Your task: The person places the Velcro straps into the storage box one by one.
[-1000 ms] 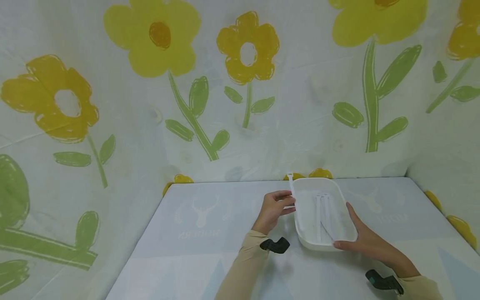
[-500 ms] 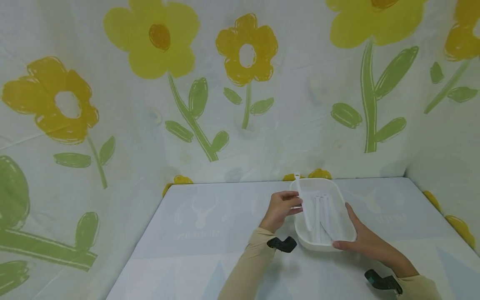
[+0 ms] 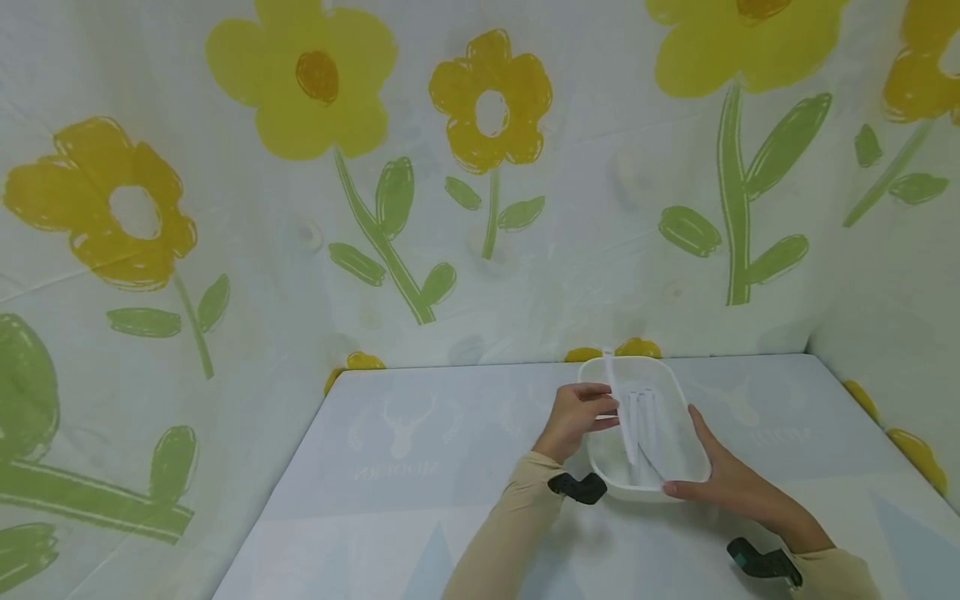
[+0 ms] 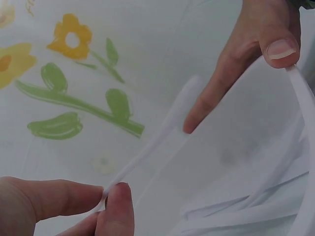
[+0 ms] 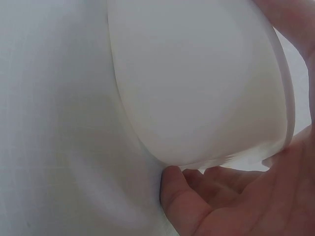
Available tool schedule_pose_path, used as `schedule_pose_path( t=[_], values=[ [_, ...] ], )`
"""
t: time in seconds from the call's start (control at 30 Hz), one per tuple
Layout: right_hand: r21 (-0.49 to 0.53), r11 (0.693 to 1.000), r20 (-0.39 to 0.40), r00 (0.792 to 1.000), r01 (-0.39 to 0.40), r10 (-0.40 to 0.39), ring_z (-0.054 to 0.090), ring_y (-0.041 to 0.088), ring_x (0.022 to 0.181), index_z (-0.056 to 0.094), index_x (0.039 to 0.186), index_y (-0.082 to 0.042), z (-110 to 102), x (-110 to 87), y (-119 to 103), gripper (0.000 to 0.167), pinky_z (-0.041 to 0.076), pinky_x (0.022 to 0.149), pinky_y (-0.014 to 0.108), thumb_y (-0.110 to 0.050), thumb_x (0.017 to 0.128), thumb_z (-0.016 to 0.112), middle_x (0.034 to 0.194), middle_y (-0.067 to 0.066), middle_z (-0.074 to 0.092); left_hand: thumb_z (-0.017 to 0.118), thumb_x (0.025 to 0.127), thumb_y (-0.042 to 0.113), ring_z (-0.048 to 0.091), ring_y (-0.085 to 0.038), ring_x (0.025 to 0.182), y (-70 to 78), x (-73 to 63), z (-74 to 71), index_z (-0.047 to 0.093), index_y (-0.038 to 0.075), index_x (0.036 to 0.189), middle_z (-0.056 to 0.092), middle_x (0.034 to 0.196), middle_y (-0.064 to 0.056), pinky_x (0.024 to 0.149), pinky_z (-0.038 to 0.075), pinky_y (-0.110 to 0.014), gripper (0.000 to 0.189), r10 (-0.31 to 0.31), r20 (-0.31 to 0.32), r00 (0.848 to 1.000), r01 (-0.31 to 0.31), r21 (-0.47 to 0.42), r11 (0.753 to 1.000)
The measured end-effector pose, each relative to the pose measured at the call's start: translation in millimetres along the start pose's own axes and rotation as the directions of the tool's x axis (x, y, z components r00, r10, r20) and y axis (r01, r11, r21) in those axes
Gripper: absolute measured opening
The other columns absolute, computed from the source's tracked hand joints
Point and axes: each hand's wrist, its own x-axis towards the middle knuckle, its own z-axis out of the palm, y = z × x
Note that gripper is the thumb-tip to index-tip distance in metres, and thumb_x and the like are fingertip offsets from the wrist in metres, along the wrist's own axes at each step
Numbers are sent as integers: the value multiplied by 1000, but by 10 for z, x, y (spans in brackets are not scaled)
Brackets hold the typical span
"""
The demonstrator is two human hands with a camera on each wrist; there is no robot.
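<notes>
My left hand [image 3: 576,417] pinches a long, thin white strip [image 3: 624,425] between thumb and fingertips, above the left part of a white rectangular tray [image 3: 686,400]. Its exact kind is too blurred to tell in the left wrist view, where the white strip [image 4: 152,142] slants up from the fingertips. Several similar white strips [image 3: 649,421] lie inside the tray. At the tray's right side and near corner, my right hand [image 3: 723,467] grips the rim with its thumb. In the right wrist view, fingers [image 5: 184,201] curl against the underside of the tray [image 5: 197,98], which is tilted.
A pale printed table [image 3: 360,500] lies beneath the tray. Behind it and at both sides hangs a white cloth [image 3: 570,250] with yellow flowers. Dark wrist devices, a left one [image 3: 577,487] and a right one [image 3: 761,562], sit on the sleeves.
My left hand has moved right with the pinched strip, from the tray's left edge to over its inside, beside the other strips. My right hand and the tray have stayed almost still.
</notes>
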Motion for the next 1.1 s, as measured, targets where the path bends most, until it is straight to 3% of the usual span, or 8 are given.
schedule_pose_path(
  t=[0.17, 0.4, 0.6, 0.83, 1.1],
  values=[
    [-4, 1000, 0, 1000, -9, 9, 34, 56, 137, -30, 159, -13, 2, 10, -2, 137, 44, 103, 78, -46, 85, 80, 165, 39, 0, 73, 92, 0, 74, -19, 88, -29, 16, 77, 71, -5, 118, 71, 99, -9, 82, 66, -37, 27, 2, 18, 1000, -2, -13, 1000],
    [7, 1000, 10, 1000, -8, 8, 42, 52, 131, -30, 159, -14, -10, 2, 3, 135, 48, 102, 75, -47, 86, 79, 163, 38, 6, 74, 91, -2, 77, -29, 94, -69, 23, 178, 70, -8, 118, 72, 97, -9, 82, 67, -39, 28, -12, 22, 1000, 13, -34, 999],
    [32, 999, -4, 1000, 30, -30, 44, 50, 128, -26, 161, -12, -4, -14, 22, 133, 52, 99, 69, -42, 86, 81, 162, 37, 12, 75, 90, -1, 75, -20, 85, -99, 33, 254, 73, -2, 112, 72, 96, -7, 80, 67, -39, 23, -35, 5, 999, 35, -12, 999],
    [23, 999, -9, 1000, 30, -30, 40, 52, 132, -27, 161, -12, 0, -6, 35, 133, 51, 99, 69, -41, 87, 80, 163, 37, 9, 75, 89, -2, 74, -19, 80, -145, 61, 324, 73, -3, 112, 71, 92, -7, 77, 67, -37, 23, -37, -16, 999, 38, 10, 999],
    [22, 999, -9, 999, 43, -42, 41, 51, 131, -25, 161, -12, -3, 1, 48, 131, 51, 99, 69, -41, 87, 80, 163, 36, 11, 74, 89, -2, 73, -18, 79, -171, 92, 328, 73, -3, 112, 71, 91, -7, 77, 67, -37, 23, -34, 3, 999, 33, 23, 999]
  ],
)
